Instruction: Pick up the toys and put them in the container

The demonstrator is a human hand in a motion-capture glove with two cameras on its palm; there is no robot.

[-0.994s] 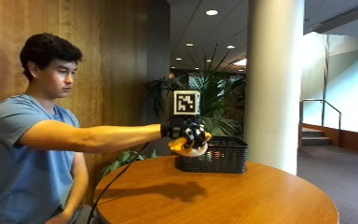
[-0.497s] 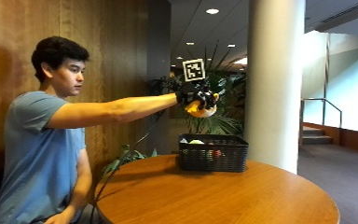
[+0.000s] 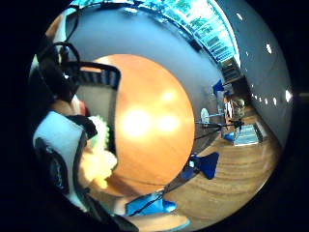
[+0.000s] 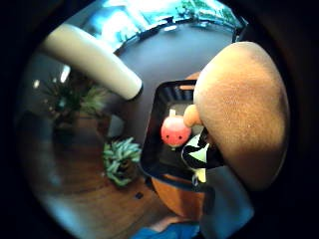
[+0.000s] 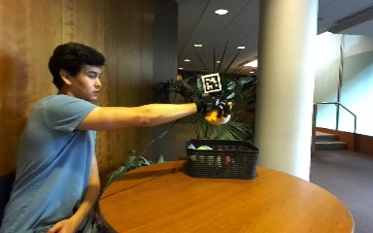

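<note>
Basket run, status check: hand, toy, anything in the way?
Gloved right hand grips orange toy, held above basket. Pink toy already inside. Nothing between hand and basket.

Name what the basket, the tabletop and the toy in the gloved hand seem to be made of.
Basket: probably black plastic, with mesh-patterned walls. Tabletop: apparently polished wood or veneer, showing grain and glossy reflections. Orange toy in the right hand: likely plush; its surface looks fuzzy in the thumb-side view.

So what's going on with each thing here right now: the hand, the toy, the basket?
Gloved hand: raised above the basket, fingers curled round a toy.
Orange toy: held in the air, not yet in the basket.
Basket: upright on the table, open on top, some toys inside.
Red toy: lying in the basket.
Table: carries the basket near its far edge.
</note>
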